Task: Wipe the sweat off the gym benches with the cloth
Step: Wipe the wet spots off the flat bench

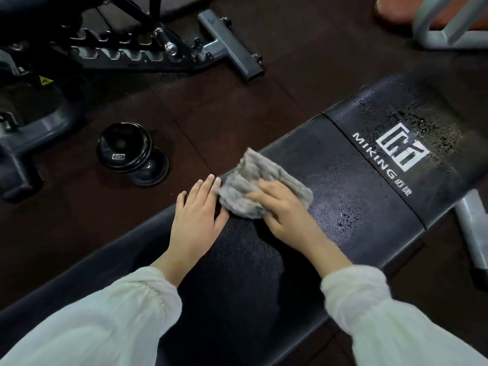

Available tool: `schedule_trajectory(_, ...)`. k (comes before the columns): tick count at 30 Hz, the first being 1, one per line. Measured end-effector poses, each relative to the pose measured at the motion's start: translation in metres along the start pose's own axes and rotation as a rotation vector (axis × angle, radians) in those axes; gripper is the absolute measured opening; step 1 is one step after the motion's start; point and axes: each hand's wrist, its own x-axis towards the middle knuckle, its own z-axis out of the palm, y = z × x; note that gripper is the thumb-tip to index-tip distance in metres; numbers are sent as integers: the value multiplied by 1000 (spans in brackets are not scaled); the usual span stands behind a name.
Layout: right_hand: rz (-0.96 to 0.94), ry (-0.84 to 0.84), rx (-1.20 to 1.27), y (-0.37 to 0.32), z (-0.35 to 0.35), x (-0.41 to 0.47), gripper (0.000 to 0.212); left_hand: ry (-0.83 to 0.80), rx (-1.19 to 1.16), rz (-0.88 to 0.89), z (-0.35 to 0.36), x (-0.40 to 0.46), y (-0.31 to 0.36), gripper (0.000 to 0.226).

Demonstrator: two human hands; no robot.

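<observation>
A black padded gym bench [351, 180] runs diagonally from bottom left to upper right, with a white logo on its far section. Wet droplets speckle the pad around the logo and to the right of the cloth. A crumpled grey cloth [266, 175] lies on the pad near its far edge. My right hand [282, 210] presses flat on the cloth's near part, fingers spread over it. My left hand [198, 210] rests flat on the bench's far edge just left of the cloth, fingers together, holding nothing.
A black dumbbell [132, 151] lies on the dark rubber floor beyond the bench. Another bench's frame with a notched adjuster [124, 54] and grey foot [232, 48] stands at the upper left. A grey metal frame [443, 30] sits at the upper right.
</observation>
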Motion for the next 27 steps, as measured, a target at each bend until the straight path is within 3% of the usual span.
schedule_trajectory(3, 67, -25, -49, 28, -25, -17, 47, 8, -15, -12, -2, 1, 2, 56)
schedule_trajectory(8, 245, 99, -68, 38, -34, 53, 44, 8, 10, -14, -3, 2, 2, 55)
schedule_trajectory(12, 136, -2, -49, 2, 2, 77, 40, 1, 2, -17, -3, 2, 3, 54)
schedule_trajectory(15, 15, -78, 22, -13, 10, 33, 39, -19, -10, 21, -4, 2, -2, 56)
schedule_trajectory(18, -48, -117, -8, 6, -11, -24, 43, -58, 43, 65, -4, -1, -3, 74)
schedule_trajectory(22, 152, -29, -52, 39, -40, -26, 48, -34, 77, 94, -6, -1, 11, 64)
schedule_trajectory(27, 370, 160, 5, 5, -14, -8, 44, -83, 81, 162, -2, 7, 24, 59)
